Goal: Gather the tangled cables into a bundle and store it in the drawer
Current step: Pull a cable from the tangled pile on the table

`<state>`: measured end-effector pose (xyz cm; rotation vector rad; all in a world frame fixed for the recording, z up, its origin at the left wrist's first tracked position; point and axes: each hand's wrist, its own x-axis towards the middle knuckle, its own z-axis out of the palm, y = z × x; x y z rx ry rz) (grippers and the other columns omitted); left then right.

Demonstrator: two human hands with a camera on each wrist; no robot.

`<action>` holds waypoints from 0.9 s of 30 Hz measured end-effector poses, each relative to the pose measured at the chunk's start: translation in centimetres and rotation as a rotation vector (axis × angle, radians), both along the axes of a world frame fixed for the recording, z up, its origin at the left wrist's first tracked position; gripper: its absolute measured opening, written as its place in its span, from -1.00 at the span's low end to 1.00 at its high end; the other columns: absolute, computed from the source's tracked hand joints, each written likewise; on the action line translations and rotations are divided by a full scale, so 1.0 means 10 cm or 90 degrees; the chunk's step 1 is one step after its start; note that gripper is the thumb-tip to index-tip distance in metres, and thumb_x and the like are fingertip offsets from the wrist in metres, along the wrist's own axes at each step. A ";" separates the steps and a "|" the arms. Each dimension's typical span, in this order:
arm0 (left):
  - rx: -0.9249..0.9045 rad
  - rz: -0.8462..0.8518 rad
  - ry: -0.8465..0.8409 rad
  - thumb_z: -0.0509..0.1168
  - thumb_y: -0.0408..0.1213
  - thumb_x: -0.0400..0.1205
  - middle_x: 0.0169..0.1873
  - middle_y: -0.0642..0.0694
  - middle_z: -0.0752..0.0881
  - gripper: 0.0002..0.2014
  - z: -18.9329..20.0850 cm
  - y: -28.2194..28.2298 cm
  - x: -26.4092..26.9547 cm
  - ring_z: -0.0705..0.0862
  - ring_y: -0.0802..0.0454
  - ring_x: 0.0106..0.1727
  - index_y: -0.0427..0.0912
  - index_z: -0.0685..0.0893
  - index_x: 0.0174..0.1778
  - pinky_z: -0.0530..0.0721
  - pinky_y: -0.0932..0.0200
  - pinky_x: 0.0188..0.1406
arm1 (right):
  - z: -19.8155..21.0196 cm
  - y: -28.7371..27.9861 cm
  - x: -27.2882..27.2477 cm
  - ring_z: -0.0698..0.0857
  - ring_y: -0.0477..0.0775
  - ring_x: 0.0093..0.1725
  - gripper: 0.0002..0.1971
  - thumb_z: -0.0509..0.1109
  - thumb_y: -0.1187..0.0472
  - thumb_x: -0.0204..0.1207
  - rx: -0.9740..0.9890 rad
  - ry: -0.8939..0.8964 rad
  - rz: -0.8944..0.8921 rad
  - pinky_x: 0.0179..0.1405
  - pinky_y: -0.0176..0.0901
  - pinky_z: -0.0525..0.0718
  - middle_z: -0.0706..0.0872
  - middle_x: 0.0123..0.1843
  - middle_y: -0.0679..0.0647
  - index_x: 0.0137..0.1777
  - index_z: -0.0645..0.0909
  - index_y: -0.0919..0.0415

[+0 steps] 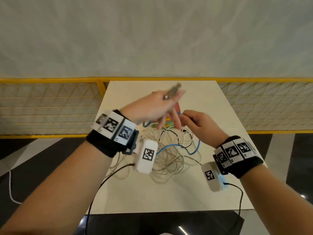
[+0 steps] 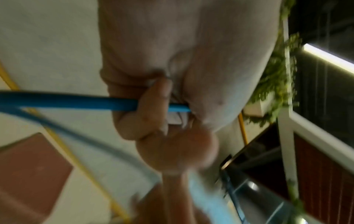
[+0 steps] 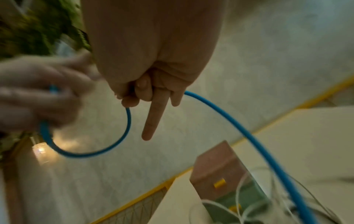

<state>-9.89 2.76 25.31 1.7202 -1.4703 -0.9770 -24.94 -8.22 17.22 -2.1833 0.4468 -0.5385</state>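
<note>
A tangle of white, black and blue cables (image 1: 169, 160) lies on the cream table (image 1: 220, 187). Above it, my left hand (image 1: 152, 107) grips the blue cable (image 1: 176, 146) near its blurred plug end, its lower fingers stretched out. In the left wrist view, the left hand's fingers (image 2: 145, 115) curl round the blue cable (image 2: 67, 101). Just to the right, my right hand (image 1: 199, 124) pinches the same cable. The right wrist view shows that hand (image 3: 143, 91) with one finger pointing out, and the blue cable (image 3: 239, 128) looping across to the left hand (image 3: 34, 94).
A small drawer unit (image 3: 216, 166), pink on top and green below with yellow handles, stands on the table behind the tangle, mostly hidden by my hands in the head view. A yellow mesh railing (image 1: 50, 80) runs behind the table. The table's near edge (image 1: 160, 213) lies close below.
</note>
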 end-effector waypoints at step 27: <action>-0.144 0.067 -0.193 0.13 -0.29 0.77 -0.54 -0.10 0.68 -0.76 -0.12 0.02 0.01 0.49 0.27 -0.76 -0.04 0.62 -0.16 0.49 0.20 -0.55 | 0.56 -0.08 0.12 0.56 -0.32 -0.24 -0.78 0.14 0.21 0.71 -0.212 0.028 0.039 0.10 -0.38 0.40 0.58 -0.28 -0.21 -0.17 0.50 0.02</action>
